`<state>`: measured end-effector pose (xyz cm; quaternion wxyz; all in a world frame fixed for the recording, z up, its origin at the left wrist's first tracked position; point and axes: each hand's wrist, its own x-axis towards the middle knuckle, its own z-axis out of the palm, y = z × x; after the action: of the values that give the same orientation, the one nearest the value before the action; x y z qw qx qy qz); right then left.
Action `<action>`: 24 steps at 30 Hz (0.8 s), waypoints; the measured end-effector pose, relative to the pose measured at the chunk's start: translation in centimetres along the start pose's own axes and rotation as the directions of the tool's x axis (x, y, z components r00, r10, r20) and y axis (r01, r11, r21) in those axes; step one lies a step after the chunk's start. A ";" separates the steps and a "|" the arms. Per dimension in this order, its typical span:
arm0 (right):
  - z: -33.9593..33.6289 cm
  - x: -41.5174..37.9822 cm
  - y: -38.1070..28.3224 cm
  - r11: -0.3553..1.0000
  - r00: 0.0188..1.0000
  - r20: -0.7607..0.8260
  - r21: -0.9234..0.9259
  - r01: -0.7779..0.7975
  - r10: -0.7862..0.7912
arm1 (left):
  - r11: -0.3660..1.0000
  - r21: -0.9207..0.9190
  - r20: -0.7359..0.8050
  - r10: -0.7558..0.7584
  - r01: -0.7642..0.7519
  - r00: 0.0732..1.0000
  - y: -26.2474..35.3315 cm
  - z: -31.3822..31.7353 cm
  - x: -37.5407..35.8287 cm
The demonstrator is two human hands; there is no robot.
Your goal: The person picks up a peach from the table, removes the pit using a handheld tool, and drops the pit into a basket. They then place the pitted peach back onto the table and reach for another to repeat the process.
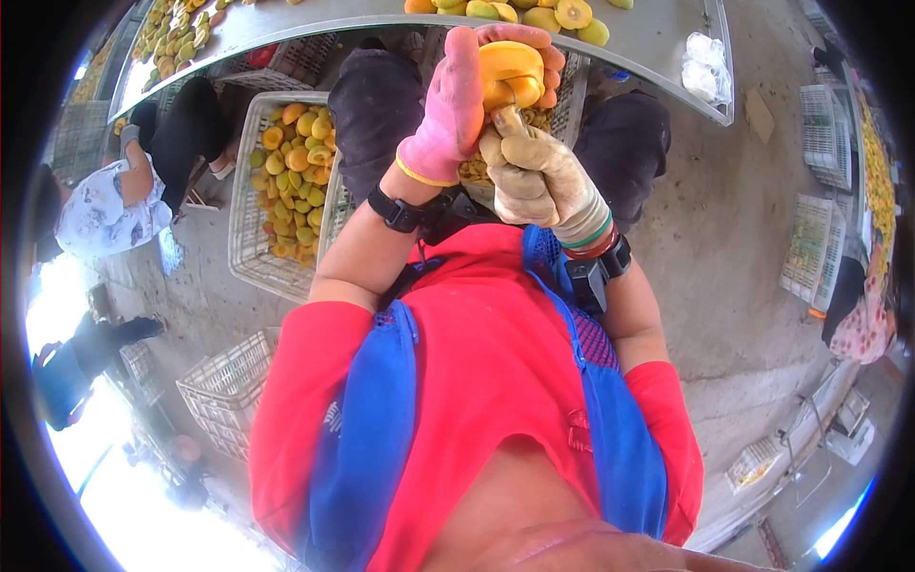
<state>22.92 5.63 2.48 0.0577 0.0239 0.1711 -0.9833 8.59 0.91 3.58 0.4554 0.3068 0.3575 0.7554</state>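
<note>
Above the person's lap, the left hand, in a pink glove, is curling closed around a yellow-orange fruit half, with the fingertips wrapping over its far side. The right hand, in a soiled cream glove, is closing tightly on a small tool whose tip is pressing into the underside of the fruit; the tool itself is mostly hidden inside the fist, so its kind cannot be told. Both wrists are wearing dark bands. Just beyond the hands, a metal table is carrying more cut fruit along its edge and a crumpled white bag near its right end. Left of the person's knees, a white plastic crate is holding a heap of whole yellow fruit. Another person in a patterned top is crouching beside that crate.
</note>
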 end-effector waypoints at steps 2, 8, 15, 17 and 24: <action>-0.2 0.1 0.1 0.999 1.000 0.018 0.035 -0.012 0.011 | 1.000 -0.005 0.001 0.007 -0.007 1.000 0.1 0.1 0.1; 2.2 -0.1 -0.5 0.980 0.992 -0.128 -0.198 -0.004 -0.022 | 0.998 -0.048 -0.034 0.033 -0.035 0.999 0.7 0.7 0.0; 5.1 0.2 -0.9 0.817 0.924 -0.351 -0.571 -0.080 -0.154 | 0.992 -0.010 -0.060 0.122 -0.123 0.991 2.1 1.7 -0.6; 5.2 0.3 -0.8 0.698 0.903 -0.341 -0.713 -0.068 -0.261 | 0.983 0.005 -0.053 0.183 -0.183 0.982 2.1 1.8 -0.6; 7.6 -0.5 -1.1 0.046 0.861 0.014 -0.998 0.044 -0.509 | 0.935 0.117 -0.079 0.345 -0.335 0.935 4.1 4.5 -1.9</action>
<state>23.13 4.11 9.97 -0.1674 0.1175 0.7858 -0.5838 10.99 -1.01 9.21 0.2834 0.3495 0.3589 0.8178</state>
